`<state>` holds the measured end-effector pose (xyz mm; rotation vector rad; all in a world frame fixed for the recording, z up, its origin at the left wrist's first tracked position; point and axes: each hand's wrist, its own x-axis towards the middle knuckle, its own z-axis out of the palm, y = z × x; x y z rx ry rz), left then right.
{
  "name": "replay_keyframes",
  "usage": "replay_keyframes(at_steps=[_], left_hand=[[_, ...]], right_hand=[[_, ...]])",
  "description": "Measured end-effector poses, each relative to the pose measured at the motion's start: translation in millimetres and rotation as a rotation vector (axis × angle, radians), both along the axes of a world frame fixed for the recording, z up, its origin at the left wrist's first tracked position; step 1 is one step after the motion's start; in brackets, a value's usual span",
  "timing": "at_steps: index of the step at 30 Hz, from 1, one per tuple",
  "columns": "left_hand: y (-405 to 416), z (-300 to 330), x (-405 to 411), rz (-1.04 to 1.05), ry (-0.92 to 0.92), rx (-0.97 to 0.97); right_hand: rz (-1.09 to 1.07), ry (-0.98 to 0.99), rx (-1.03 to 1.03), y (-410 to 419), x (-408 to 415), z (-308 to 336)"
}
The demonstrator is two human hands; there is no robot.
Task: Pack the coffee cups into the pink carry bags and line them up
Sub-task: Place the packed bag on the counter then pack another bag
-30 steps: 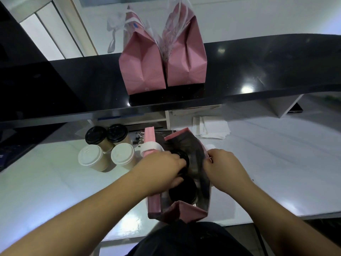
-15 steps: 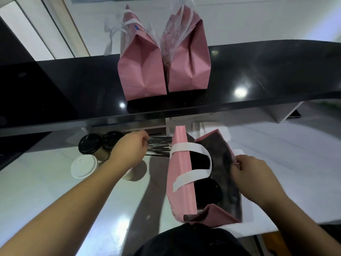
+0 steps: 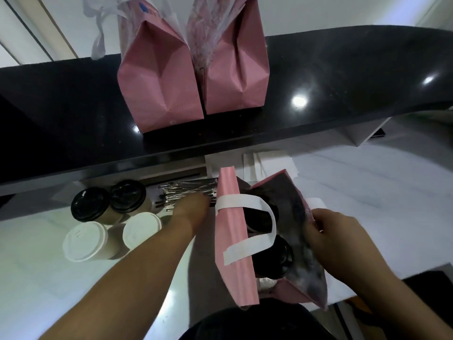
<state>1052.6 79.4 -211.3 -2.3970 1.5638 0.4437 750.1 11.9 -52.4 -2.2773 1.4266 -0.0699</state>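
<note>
Two pink bags [image 3: 196,77] on black counter [image 3: 343,77] — white worktop [image 3: 367,192] below.

R hand [image 3: 328,231] holds open pink bag [image 3: 232,241]; L hand [image 3: 193,207] at straws [image 3: 186,190].

left hand [image 3: 190,212] fingertips: hidden among the wrapped straws [image 3: 186,190] | cups in open pink bag [image 3: 235,244]: mostly hidden by its handle and walls | shelf bags' [image 3: 159,77] tops: cut off by top edge
</note>
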Motion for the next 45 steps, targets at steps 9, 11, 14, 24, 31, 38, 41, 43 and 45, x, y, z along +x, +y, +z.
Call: replay_keyframes(at_steps=[9,11,14,24,31,38,41,43,45], left_hand=[[4.7,-19.9,6.7,0.053,0.011,-0.023],[5.0,-20.4,5.7,0.041,0.007,-0.003],[6.7,-19.8,4.2,0.060,0.042,-0.038],[10.9,-20.7,-3.0,0.032,-0.092,-0.004],[3.9,-28.8,-1.3,0.014,0.058,0.019],[2.1,-34.5,-2.9,0.000,0.062,-0.012],[-1.6,-31.4,-3.5,-0.010,0.050,0.002],[-6.9,-24.2,-2.4,-0.006,0.034,0.004],[-13.1,-13.3,-0.6,-0.002,0.021,-0.019]], right_hand=[[-0.047,-0.019,0.011,5.6,0.0,6.7],[-0.057,-0.028,0.011,6.1,-0.2,7.1],[-0.065,-0.035,0.015,7.2,-1.9,7.2],[-0.077,-0.024,0.000,7.8,-5.8,4.9],[-0.059,0.014,0.005,8.1,-6.7,5.9],[-0.054,0.026,0.015,7.7,-4.4,6.2],[-0.051,0.032,0.019,8.0,-4.6,5.0],[-0.051,0.032,0.010,8.0,-4.3,4.1],[-0.045,0.030,-0.005,7.2,-4.0,3.8]])
